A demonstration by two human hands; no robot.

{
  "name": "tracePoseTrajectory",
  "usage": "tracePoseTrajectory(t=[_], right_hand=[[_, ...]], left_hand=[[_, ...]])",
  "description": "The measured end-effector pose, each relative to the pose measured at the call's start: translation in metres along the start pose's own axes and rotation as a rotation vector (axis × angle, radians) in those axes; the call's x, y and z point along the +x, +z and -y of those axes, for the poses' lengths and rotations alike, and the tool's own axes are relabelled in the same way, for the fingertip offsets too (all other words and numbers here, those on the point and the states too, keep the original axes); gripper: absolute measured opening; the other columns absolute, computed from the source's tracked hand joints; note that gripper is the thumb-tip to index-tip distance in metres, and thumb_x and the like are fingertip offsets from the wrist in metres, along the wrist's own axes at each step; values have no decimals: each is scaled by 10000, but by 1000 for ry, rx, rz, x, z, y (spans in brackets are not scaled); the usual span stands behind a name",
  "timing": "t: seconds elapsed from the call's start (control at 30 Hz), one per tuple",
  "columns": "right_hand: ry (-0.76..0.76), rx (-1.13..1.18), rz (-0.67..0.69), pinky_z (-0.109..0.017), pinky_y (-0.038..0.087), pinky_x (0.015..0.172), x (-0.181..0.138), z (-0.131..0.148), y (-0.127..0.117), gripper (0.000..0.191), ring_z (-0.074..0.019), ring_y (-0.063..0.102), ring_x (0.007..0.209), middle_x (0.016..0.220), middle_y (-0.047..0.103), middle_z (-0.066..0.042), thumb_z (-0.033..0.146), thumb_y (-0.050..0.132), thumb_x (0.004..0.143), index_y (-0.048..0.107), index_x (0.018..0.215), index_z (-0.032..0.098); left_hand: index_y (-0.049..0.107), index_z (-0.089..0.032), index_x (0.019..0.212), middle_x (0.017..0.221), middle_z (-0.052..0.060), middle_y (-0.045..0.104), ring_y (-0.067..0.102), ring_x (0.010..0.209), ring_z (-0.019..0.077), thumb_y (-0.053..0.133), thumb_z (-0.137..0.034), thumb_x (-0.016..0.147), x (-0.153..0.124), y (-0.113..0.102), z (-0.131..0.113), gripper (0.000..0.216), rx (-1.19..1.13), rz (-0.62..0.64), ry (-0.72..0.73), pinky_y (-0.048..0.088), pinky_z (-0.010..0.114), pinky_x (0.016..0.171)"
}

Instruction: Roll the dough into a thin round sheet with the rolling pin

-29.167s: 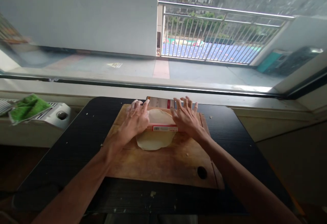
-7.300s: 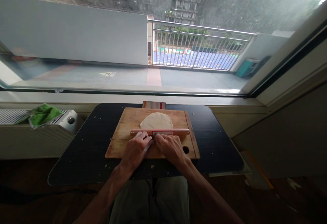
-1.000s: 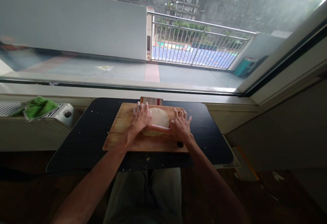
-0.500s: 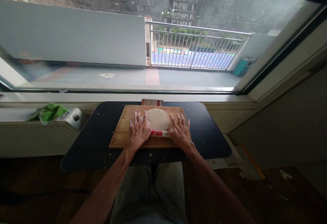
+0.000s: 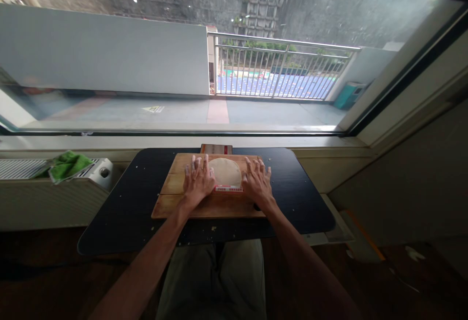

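Note:
A flat, pale round of dough [image 5: 225, 172] lies on a wooden board [image 5: 171, 205]. Across its near part sits a red-and-white printed cylinder [image 5: 228, 189], which looks like a tube used as a rolling pin. My left hand [image 5: 199, 178] presses palm down on the cylinder's left end, its fingers stretched forward and apart. On the right end rests my right hand [image 5: 257, 178], also palm down with fingers spread. Both hands have whitish powder on the fingertips. The ends of the cylinder are hidden under my palms.
The board lies on a black table [image 5: 120, 213] dotted with small crumbs. Behind the board is a small flat box-like item [image 5: 216, 149]. A green cloth [image 5: 71, 165] drapes over a white radiator [image 5: 98, 183] at left. A window sill [image 5: 164, 141] runs behind the table.
The cylinder has rolled a little away from me over the dough, and a different side of its print shows. Both hands have moved forward with it. The view has shifted slightly.

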State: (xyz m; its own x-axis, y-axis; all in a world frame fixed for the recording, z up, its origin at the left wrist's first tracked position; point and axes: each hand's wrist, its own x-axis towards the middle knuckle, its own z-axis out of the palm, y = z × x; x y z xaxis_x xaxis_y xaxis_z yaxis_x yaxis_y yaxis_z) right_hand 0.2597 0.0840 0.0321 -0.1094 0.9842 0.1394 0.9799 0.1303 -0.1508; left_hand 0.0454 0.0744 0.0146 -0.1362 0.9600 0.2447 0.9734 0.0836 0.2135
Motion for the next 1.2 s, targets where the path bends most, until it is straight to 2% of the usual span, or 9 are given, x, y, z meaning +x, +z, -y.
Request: tracePoseTrajectory(t=[0.13,0.3,0.4,0.5,0.63,0.77,0.97,1.2], right_hand=[[21,58,-12,-645,246,1366,28,0,-2,616,-325,335,1676,1733,515,-161,355,288,1170,379,1766,228],[54,67,55,-696,247,1346,67,0,3,616,-370,350,1664,1752,476,-198,346,309,1159,394,1754,211],[52,79,122,-729,252,1330,80,0,7,621,-394,364,1654,1749,473,-224,331,336,1144,405,1745,192],[37,83,142,-744,250,1326,81,1,9,620,-396,361,1656,1752,472,-222,319,335,1142,405,1744,189],[36,52,98,-715,218,1352,67,2,6,616,-386,278,1708,1799,421,-198,356,299,1174,373,1767,206],[5,30,118,-714,222,1349,49,6,1,619,-390,250,1723,1821,393,-189,409,306,1190,360,1782,236],[-26,40,45,-690,221,1358,19,11,-6,615,-384,259,1720,1806,415,-199,440,331,1195,409,1761,215],[-91,31,-67,-676,227,1364,-25,12,-4,602,-378,342,1682,1750,497,-211,433,426,1165,488,1719,204]], left_hand=[[477,-78,1692,1687,267,551,383,1683,423,334,-325,1129,26,5,-1,631,0,-41,15,402,623,1324],[596,-79,1548,1596,274,624,497,1604,405,365,-288,1122,59,15,-2,528,-9,-131,27,468,603,1275],[627,-85,1490,1563,285,638,521,1583,411,395,-273,1119,67,18,-1,477,-10,-131,31,489,602,1258],[666,-89,1413,1552,300,638,535,1573,422,402,-280,1126,66,19,1,434,-20,-90,56,504,609,1244],[648,-86,1488,1583,305,625,468,1626,459,429,-291,1113,55,19,2,481,-26,-17,35,462,668,1275],[583,-78,1615,1698,290,534,376,1677,478,432,-340,1106,36,18,3,592,-7,64,28,380,712,1321],[521,-105,1689,1723,250,527,330,1713,418,430,-352,1108,-3,6,1,637,14,15,21,328,678,1362],[540,-127,1681,1726,244,526,311,1718,429,425,-319,1108,-49,-6,-2,615,22,-36,27,332,703,1349]])
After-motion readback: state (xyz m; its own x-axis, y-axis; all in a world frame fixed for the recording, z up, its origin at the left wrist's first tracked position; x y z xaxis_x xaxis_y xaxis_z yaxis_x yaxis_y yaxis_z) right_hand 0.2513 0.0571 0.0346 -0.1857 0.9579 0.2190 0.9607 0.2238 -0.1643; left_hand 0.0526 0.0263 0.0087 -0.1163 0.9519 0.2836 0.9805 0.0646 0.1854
